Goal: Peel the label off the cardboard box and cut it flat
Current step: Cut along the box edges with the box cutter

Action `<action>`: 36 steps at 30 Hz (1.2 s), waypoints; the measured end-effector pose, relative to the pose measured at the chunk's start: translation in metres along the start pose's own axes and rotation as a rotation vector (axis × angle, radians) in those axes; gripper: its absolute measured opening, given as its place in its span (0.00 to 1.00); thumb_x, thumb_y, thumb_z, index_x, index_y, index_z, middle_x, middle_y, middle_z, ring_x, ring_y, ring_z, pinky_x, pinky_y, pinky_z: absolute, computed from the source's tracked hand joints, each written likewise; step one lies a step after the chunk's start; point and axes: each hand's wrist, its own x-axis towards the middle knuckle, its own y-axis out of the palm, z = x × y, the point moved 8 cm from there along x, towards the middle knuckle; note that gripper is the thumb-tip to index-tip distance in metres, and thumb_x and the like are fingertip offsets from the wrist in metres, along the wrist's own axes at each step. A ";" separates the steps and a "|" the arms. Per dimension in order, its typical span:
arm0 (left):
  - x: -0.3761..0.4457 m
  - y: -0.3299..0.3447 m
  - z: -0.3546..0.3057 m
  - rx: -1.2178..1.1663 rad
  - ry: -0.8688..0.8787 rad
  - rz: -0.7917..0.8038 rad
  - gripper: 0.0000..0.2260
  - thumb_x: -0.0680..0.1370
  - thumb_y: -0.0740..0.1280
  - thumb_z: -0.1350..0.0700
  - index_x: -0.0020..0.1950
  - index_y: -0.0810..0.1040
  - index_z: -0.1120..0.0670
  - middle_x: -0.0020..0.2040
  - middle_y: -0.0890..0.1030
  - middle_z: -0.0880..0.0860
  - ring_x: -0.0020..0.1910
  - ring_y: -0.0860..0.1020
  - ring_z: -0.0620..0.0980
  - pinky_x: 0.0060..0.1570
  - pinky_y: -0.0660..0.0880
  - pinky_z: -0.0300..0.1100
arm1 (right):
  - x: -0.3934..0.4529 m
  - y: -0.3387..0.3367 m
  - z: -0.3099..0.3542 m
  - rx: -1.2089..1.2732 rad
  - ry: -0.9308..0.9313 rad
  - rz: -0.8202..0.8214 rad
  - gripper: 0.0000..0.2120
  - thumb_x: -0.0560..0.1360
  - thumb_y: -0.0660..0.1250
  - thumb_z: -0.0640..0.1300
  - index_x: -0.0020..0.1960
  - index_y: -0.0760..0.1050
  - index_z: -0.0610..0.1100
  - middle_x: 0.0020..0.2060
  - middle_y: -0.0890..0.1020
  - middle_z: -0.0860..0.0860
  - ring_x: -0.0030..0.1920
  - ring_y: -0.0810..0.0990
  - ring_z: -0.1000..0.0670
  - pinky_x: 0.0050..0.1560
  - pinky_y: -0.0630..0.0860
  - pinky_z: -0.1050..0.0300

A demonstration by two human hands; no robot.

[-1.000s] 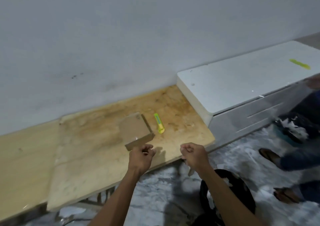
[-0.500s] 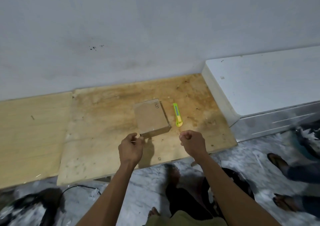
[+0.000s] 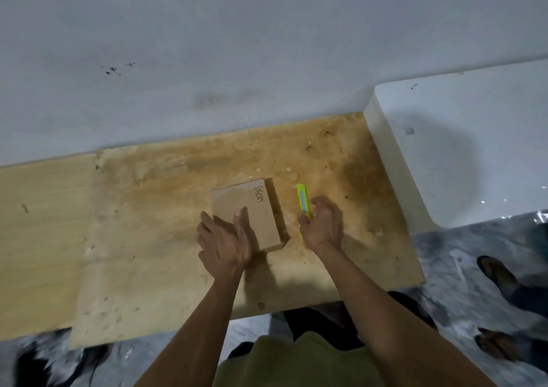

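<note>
Reaching forward from clenched fists, the left hand (image 3: 224, 240) now spreads flat on the cardboard box (image 3: 247, 213) (still whole) while the right hand (image 3: 321, 228) closes around the yellow-green utility knife (image 3: 303, 201), so cutting looks imminent.

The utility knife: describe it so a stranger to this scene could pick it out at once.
Start at the stained plywood board lying along the wall, and find the small cardboard box near its middle. Just right of the box lies the utility knife, its near end under the right hand. It is the only bright yellow-green thing there, slim, with a grey strip down its body.
</note>
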 end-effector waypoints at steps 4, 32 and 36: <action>0.007 0.012 -0.001 0.037 -0.007 0.019 0.34 0.78 0.51 0.29 0.71 0.59 0.54 0.64 0.71 0.60 0.61 0.71 0.63 0.54 0.73 0.60 | 0.014 0.009 0.002 -0.079 0.030 0.058 0.22 0.76 0.69 0.49 0.67 0.68 0.47 0.61 0.74 0.45 0.62 0.74 0.41 0.45 0.66 0.53; 0.019 0.013 -0.007 0.006 0.070 0.028 0.26 0.83 0.49 0.38 0.77 0.55 0.49 0.63 0.74 0.58 0.60 0.74 0.61 0.52 0.76 0.59 | 0.063 0.027 0.099 0.174 -0.574 0.524 0.14 0.81 0.61 0.46 0.65 0.74 0.47 0.39 0.84 0.53 0.31 0.75 0.61 0.39 0.70 0.60; 0.017 0.012 -0.007 0.015 0.082 0.031 0.27 0.83 0.48 0.38 0.79 0.51 0.48 0.65 0.73 0.58 0.62 0.74 0.60 0.52 0.76 0.57 | 0.063 0.025 0.107 -0.004 -0.699 0.485 0.12 0.81 0.61 0.47 0.63 0.76 0.48 0.34 0.82 0.56 0.37 0.77 0.63 0.42 0.70 0.60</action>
